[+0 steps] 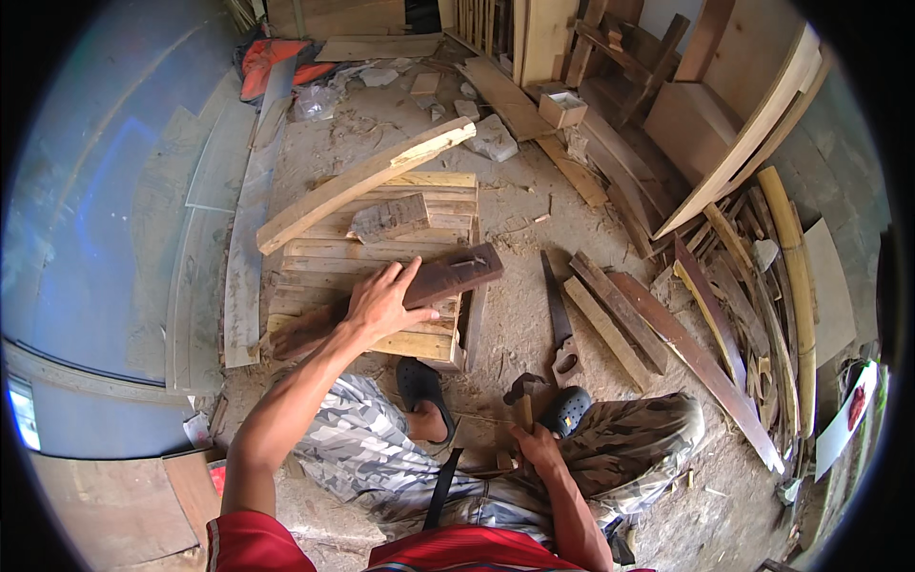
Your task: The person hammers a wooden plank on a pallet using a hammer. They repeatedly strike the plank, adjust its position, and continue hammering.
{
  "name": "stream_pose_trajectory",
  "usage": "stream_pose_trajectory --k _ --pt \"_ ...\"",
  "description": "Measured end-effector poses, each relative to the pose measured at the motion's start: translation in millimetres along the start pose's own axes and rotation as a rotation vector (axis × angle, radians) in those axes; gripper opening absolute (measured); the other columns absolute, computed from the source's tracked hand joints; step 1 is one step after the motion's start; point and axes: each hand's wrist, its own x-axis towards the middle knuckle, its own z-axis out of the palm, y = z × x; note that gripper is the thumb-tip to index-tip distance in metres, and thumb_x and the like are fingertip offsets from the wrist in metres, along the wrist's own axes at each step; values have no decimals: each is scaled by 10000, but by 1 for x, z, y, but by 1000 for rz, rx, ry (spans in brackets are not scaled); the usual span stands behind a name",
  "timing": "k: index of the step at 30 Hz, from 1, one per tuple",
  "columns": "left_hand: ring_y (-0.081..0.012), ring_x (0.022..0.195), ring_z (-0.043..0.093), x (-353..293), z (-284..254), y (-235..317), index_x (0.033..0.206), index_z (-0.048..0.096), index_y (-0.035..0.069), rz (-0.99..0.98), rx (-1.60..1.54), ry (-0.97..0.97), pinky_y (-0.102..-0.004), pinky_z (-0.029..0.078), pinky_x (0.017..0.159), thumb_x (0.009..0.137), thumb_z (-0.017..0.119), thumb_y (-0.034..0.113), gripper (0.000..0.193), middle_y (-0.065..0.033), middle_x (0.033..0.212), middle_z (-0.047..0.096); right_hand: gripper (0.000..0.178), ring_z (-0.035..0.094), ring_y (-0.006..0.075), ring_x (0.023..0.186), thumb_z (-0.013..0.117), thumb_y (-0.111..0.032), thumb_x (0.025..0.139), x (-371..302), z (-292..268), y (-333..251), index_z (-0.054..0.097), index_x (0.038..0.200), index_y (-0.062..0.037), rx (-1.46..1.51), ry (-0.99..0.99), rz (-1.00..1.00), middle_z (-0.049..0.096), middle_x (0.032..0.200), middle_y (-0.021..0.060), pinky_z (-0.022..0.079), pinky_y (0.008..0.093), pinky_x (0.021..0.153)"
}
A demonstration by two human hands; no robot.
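Observation:
A dark brown length of timber (462, 274) lies slantwise across a low slatted wooden platform (324, 250). My left hand (386, 303) rests over its middle, fingers and thumb astride it. Down between my knees, my right hand (538, 448) is closed round the wooden handle of what looks like a hammer (523, 410), its dark head pointing away from me. Behind the timber sits a short rough wood block (391, 219). A long pale beam (353, 189) lies across the platform's far left part.
A handsaw (556, 315) lies on the floor right of the platform, beside loose wood strips (607, 329). Scrap wood and bamboo (791, 286) pile up at the right. Glass-like sheets (205, 229) lean at the left. A small box (562, 109) stands farther back.

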Motion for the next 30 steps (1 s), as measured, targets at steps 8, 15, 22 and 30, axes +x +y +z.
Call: stream_pose_trajectory --k 8,15,22,30 --pt "-338 1222 588 -16 9 1 1546 469 160 177 55 51 -486 493 1011 776 742 726 994 -161 1296 595 423 592 148 516 698 -408 967 -13 -2 -19 608 974 5 64 -41 14 615 687 46 473 331 481" --pt "-306 1177 610 -13 2 -2 1509 533 179 325 56 22 -470 492 992 807 756 644 871 -122 1278 616 417 595 158 514 684 -411 971 -1 -2 -3 615 937 -1 54 -12 4 609 647 50 465 331 487" --pt "-321 1212 602 -6 -14 -10 1434 602 133 352 -121 65 -476 497 1011 846 686 701 822 -138 1295 616 395 591 174 497 684 -388 972 -34 -13 -53 605 931 -3 180 -50 51 603 661 59 460 344 456" --pt "-355 1446 421 70 -26 -60 1494 489 95 -132 -37 281 -505 335 1210 891 735 551 795 -179 1553 445 305 563 152 471 659 -293 997 -63 -46 -82 554 899 -25 278 -2 -81 613 708 52 449 320 472"
